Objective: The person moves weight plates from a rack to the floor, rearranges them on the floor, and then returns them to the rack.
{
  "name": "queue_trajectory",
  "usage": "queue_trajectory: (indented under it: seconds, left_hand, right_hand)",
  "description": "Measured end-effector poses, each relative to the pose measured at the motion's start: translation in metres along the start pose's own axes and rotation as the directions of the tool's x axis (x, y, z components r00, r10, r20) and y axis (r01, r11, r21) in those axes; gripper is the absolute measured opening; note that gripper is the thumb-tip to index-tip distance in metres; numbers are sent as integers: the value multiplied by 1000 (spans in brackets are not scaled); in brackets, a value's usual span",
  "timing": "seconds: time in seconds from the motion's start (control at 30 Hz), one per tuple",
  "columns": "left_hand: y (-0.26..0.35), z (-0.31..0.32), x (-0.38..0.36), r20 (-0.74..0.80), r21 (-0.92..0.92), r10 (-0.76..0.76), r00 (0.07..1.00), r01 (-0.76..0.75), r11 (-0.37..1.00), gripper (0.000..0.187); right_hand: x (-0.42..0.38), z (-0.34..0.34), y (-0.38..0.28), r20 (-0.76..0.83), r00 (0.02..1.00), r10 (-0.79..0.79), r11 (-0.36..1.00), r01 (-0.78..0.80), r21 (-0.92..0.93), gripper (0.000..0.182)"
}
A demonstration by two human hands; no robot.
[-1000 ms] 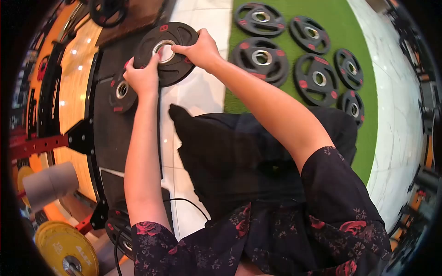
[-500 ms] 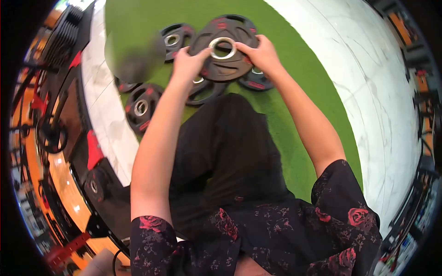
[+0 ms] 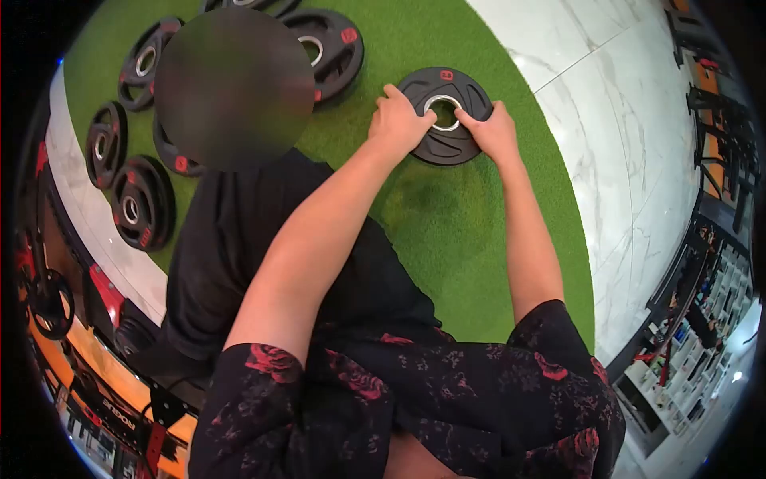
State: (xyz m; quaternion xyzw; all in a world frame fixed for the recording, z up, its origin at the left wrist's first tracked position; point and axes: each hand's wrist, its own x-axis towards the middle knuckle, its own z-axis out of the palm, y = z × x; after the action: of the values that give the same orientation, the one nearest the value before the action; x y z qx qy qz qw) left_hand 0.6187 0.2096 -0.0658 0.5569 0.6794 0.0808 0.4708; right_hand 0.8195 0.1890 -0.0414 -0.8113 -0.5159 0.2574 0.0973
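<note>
Both hands grip one black weight plate [image 3: 444, 149] with a silver centre ring and a red mark near its far edge. My left hand [image 3: 401, 121] clasps the left side, its thumb at the ring. On the right side my right hand [image 3: 492, 132] is wrapped round the rim, its thumb also reaching to the ring. The plate is held over green turf, with a dark shadow on the turf just below it. To its left lies a larger weight plate [image 3: 343, 60], partly covered by a round blurred patch.
More weight plates lie on the green turf [image 3: 471, 263] at the left, among them one plate [image 3: 144, 203] near the edge and another plate [image 3: 106, 145] beyond it. White marble floor [image 3: 606, 128] borders the turf on the right. Shelving [image 3: 718, 327] stands at the far right.
The plate in my hands has moved right, away from the cluster of plates, and now sits over bare turf. My view has turned, so the other plates appear further left.
</note>
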Motion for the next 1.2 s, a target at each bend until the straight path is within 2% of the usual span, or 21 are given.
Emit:
queue_trajectory:
  seconds: [0.07, 0.1, 0.2, 0.27, 0.3, 0.43, 0.5, 0.57, 0.63, 0.67, 0.7, 0.77, 0.8, 0.83, 0.9, 0.97, 1.0, 1.03, 1.1, 1.13, 1.2]
  left_hand:
    - [-2, -12, -8, -25, 160, 40, 999, -35, 986, 85]
    - [-1, -16, -7, -25, 162, 23, 999, -19, 987, 85]
    - [-8, -18, 7, -13, 417, 191, 981, -169, 893, 90]
    - [-8, -18, 9, -14, 410, 178, 984, -157, 898, 83]
    - [-7, -19, 9, -20, 405, 166, 986, -144, 903, 76]
    - [-10, -22, 12, 0, 426, 146, 989, -132, 895, 79]
    - [-10, -16, 14, -39, 536, 190, 981, -140, 832, 85]
    - [-10, -15, 13, -35, 533, 178, 983, -132, 836, 80]
    - [-12, -21, 17, -3, 549, 245, 969, -204, 811, 66]
    - [-14, -27, 20, 8, 465, 200, 980, -181, 867, 50]
    - [-6, -48, 16, -4, 486, 208, 978, -180, 855, 50]
    - [11, -86, 8, -178, 458, 255, 950, -149, 876, 45]
    - [8, -100, 15, -267, 501, 281, 922, -116, 858, 41]
    - [6, -120, 21, -274, 502, 205, 940, -43, 864, 41]
    - [-21, -146, 38, -412, 597, 320, 853, -13, 802, 45]
    - [-33, -166, 43, -479, 580, 257, 839, 82, 811, 53]
    - [-32, -175, 41, -452, 548, 160, 878, 131, 826, 65]
    - [-39, -178, 46, -455, 554, 171, 874, 127, 822, 65]
    - [-60, -174, 57, -535, 475, 34, 844, 267, 838, 76]
    - [-62, -178, 62, -526, 422, -16, 850, 277, 863, 83]
    - [-64, -186, 65, -478, 418, -61, 876, 288, 862, 83]
  right_hand:
    - [-9, 18, 1, 34, 999, 12, 1000, -13, 19, 80]
    - [-7, 22, 4, 51, 999, 11, 1000, -12, 20, 80]
    - [-2, 28, 1, 134, 990, 39, 999, -39, -2, 80]
    - [1, 19, -14, 136, 990, -46, 984, 68, -162, 81]
    - [2, 19, -14, 139, 989, -46, 983, 69, -169, 81]
    - [2, 17, -26, 156, 980, -124, 922, 172, -346, 81]
    - [2, 18, -29, 172, 975, -138, 892, 198, -406, 81]
    - [8, 20, -25, 193, 972, -132, 860, 209, -466, 83]
    - [6, 12, -32, 217, 965, -145, 807, 242, -539, 80]
    - [6, 10, -38, 244, 958, -150, 748, 272, -605, 77]
    - [9, 10, -45, 233, 959, -163, 762, 272, -587, 77]
    - [12, 10, -59, 131, 947, -292, 730, 309, -609, 69]
    - [14, 9, -76, 124, 937, -327, 764, 340, -548, 61]
    - [16, 15, -90, 109, 937, -333, 777, 338, -531, 61]
    - [27, 28, -123, 95, 887, -452, 826, 456, -331, 61]
    - [44, 61, -144, 33, 868, -495, 840, 488, -236, 62]
    - [50, 74, -155, -15, 852, -523, 844, 516, -149, 64]
    - [54, 78, -169, -27, 851, -524, 845, 515, -144, 64]
    - [59, 86, -190, 194, 908, -372, 925, 380, -8, 70]
    - [61, 90, -193, 190, 910, -368, 927, 376, -5, 70]
    - [66, 93, -194, 231, 886, -403, 914, 400, 62, 70]
